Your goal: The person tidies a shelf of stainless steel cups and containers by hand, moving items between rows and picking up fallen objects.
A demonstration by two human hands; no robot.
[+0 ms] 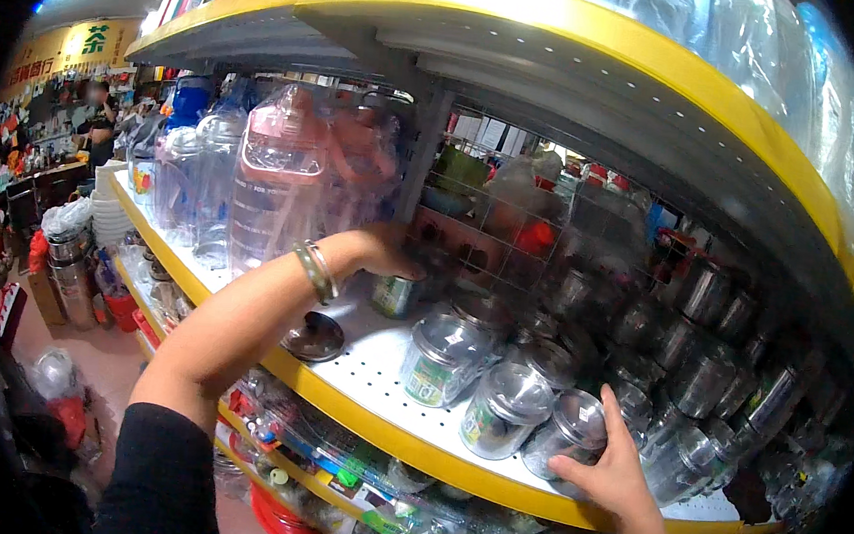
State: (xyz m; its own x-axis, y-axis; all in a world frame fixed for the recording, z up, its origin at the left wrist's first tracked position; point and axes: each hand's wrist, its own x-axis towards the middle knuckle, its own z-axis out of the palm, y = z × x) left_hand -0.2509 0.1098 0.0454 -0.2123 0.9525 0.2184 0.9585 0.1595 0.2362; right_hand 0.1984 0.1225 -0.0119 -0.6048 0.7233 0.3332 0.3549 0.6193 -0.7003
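My left hand [390,252] reaches deep onto the white shelf, with bracelets at its wrist. Its thumb lies over the top of a small jar [397,297] with a green label; the other fingers are mostly hidden. My right hand [617,461] curves around the side of a clear canister with a metallic lid [580,420], thumb low and fingers near the rim. Left of that canister stand two similar ones, a labelled canister [506,414] and another canister [440,358]. A round dark metal lid [313,336] lies near the shelf's front edge.
Plastic-wrapped pink-topped bottles [278,185] stand left of my left arm. More canisters [689,378] are stacked at the right. A yellow-edged upper shelf [567,17] overhangs both hands. Lower shelves [369,493] hold packaged goods. A person [102,121] stands far left.
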